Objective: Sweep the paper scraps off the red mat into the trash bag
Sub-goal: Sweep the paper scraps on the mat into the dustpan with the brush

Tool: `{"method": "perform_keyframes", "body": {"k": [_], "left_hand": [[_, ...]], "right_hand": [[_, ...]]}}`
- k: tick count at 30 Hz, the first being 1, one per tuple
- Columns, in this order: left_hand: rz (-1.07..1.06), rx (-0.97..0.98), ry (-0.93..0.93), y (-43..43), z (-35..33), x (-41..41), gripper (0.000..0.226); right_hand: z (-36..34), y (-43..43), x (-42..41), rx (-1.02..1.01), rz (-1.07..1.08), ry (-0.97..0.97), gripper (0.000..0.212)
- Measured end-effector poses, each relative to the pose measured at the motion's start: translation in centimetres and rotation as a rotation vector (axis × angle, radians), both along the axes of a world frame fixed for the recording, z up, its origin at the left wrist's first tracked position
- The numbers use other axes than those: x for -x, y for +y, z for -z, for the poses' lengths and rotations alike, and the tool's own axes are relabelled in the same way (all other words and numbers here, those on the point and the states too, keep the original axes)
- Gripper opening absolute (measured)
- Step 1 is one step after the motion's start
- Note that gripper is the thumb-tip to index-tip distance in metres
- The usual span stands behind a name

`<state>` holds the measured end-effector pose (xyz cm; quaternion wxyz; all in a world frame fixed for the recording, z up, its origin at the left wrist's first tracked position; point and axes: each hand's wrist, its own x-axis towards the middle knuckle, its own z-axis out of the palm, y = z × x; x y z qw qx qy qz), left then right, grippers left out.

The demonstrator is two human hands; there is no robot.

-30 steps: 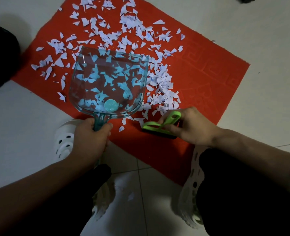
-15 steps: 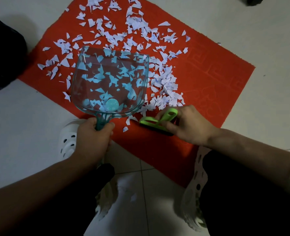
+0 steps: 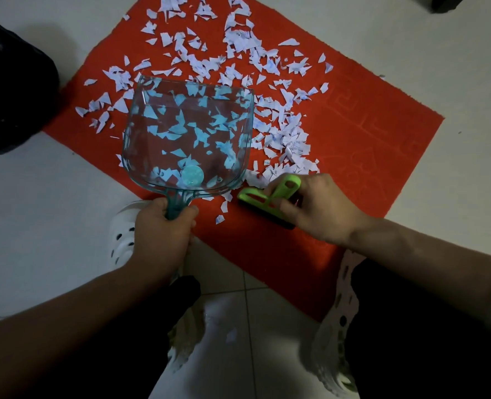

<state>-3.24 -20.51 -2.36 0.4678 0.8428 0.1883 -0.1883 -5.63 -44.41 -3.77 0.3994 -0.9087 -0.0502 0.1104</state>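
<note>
White paper scraps (image 3: 284, 133) lie scattered over the far and middle parts of the red rectangular fabric mat (image 3: 368, 145), which lies on the pale tiled floor (image 3: 37, 197). A clear teal plastic dustpan (image 3: 186, 133) sits over the mat's left half. The left hand (image 3: 161, 231) curls round its handle at the mat's near edge. The right hand (image 3: 319, 208) pinches the handle of a small green brush with black bristles (image 3: 267, 197) at the mat's near middle, touching the scraps.
</note>
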Motion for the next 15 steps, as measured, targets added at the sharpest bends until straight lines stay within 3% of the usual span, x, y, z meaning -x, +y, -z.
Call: {"method": "perform_keyframes", "body": {"k": [4, 10, 15], "left_hand": [[-0.006, -0.012, -0.006, 0.1, 0.0, 0.1, 0.020], [-0.013, -0.025, -0.016, 0.2, 0.2, -0.1, 0.020], [-0.058, 0.000, -0.004, 0.4, 0.3, -0.2, 0.018]], "right_hand": [[0.9, 1.4, 0.4, 0.012, -0.162, 0.085, 0.015], [0.5, -0.3, -1.8, 0.058, 0.050, -0.056, 0.027], [-0.1, 1.2, -0.6, -0.031, 0.031, -0.064, 0.013]]}}
